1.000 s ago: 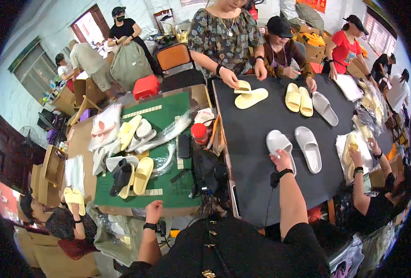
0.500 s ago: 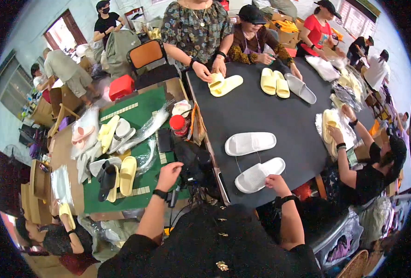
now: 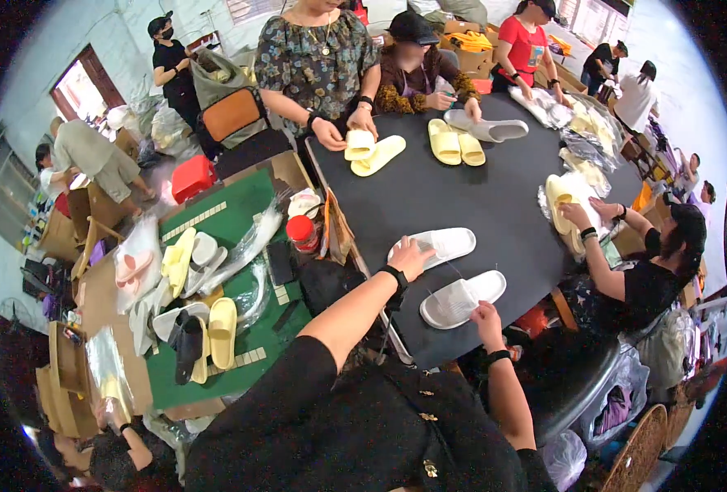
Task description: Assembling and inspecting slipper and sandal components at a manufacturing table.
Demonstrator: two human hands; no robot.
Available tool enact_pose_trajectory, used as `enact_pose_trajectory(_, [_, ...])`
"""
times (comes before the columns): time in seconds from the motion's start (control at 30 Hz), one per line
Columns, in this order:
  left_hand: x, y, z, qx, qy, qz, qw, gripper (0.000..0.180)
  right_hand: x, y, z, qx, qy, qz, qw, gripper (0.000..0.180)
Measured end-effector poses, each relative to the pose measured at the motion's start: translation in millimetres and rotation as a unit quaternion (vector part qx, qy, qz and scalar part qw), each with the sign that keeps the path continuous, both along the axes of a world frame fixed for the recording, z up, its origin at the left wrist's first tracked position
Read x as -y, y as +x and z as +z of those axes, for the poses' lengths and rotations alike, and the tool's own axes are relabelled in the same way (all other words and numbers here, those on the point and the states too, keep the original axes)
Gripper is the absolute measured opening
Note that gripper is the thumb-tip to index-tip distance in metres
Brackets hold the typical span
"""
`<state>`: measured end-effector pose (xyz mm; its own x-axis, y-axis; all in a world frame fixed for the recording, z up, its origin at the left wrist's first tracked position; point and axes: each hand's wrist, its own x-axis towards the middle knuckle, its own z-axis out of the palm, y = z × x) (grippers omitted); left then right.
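Two white slippers lie on the dark table (image 3: pixel 363 193) in front of me, their straps ribbed. Thin strands, perhaps thread, show between them. My left hand (image 3: pixel 410 257) reaches over the heel end of the farther white slipper (image 3: pixel 452 244), fingers spread, touching or just above it. Close to the strap of the nearer white slipper (image 3: pixel 485 286), my right hand (image 3: pixel 486 321) has its fingers pinched together. Whatever it pinches, if anything, is too small to make out.
Co-workers around the table handle yellow slippers (image 3: pixel 444 141) and a grey slipper (image 3: pixel 507 129). To my left, a green mat (image 3: pixel 253 193) bears slippers, plastic bags and a black phone (image 3: pixel 280 262). A red-lidded jar (image 3: pixel 301 231) stands near the table's left edge.
My left hand has moved from beside the table out to the farther white slipper. My right hand stays pinched by the nearer one. A co-worker has turned the grey slipper. The view has shifted.
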<state>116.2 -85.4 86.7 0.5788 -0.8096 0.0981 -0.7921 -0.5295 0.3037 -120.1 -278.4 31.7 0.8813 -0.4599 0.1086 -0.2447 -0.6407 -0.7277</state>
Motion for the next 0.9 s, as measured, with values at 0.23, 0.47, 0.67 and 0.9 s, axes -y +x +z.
enact_pose_trajectory(0.23, [8,18,-26,-0.14,0.068,0.008,0.988,0.076,-8,3,49,0.086,0.067,-0.143,0.984,0.012])
enact_pose_trajectory(0.47, [38,10,-14,0.029,0.106,-0.057,0.992,0.035,10,10,164,0.34,0.145,-0.208,0.906,0.017])
enact_pose_trajectory(0.67, [41,17,-23,0.181,0.036,-0.097,0.978,0.023,22,2,184,0.349,0.192,-0.238,0.886,0.015])
enact_pose_trajectory(0.9, [50,-7,-26,-0.026,0.134,-0.15,0.979,0.025,13,-25,66,0.049,0.366,-0.208,0.906,0.022])
